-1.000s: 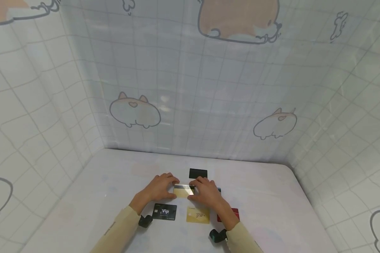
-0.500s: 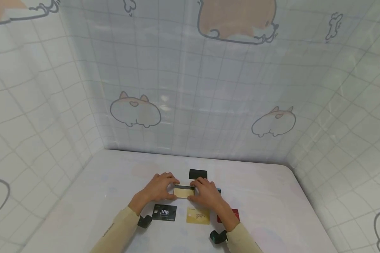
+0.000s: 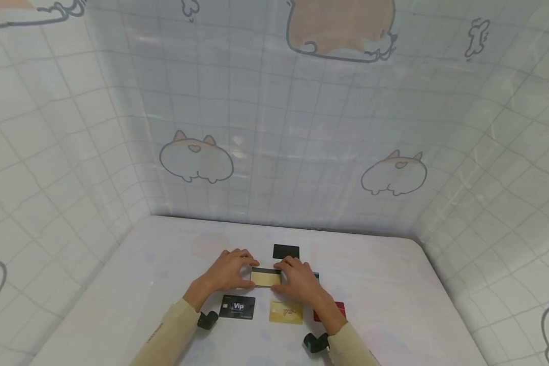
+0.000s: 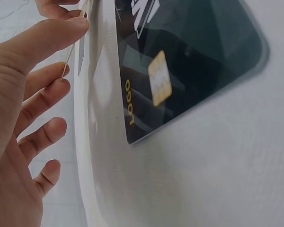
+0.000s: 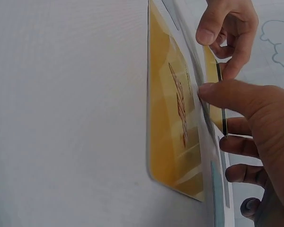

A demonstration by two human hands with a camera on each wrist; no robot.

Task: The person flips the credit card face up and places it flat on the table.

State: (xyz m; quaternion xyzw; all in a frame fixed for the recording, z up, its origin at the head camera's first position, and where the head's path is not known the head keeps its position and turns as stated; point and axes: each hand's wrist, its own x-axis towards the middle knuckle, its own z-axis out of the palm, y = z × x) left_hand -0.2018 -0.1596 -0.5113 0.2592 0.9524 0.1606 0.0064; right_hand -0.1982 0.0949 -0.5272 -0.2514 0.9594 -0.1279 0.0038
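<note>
My left hand [image 3: 227,270] and right hand [image 3: 298,279] pinch a gold bank card [image 3: 265,278] by its two short ends, thumbs on the near corners and fingers on the far ones. Its dark magnetic stripe runs along the far long edge and faces my head. In the left wrist view the card shows as a thin sliver past the left thumb [image 4: 57,38]. From the right wrist, its gold face [image 5: 213,71] appears between both hands. Nearest the left hand lies a black Vip card [image 3: 237,307]; below the right hand is another gold card [image 3: 285,311].
A black card [image 3: 286,251] lies beyond the hands. A red card [image 3: 340,308] is partly covered by the right forearm, and a blue card [image 3: 317,275] peeks out behind the right hand. Small black devices [image 3: 207,320] sit at both wrists. Patterned sheets [image 3: 274,127] surround the white table [image 3: 370,269].
The bright glare on the held card has gone, and its stripe now shows evenly dark. Both hands keep their grip in nearly the same place.
</note>
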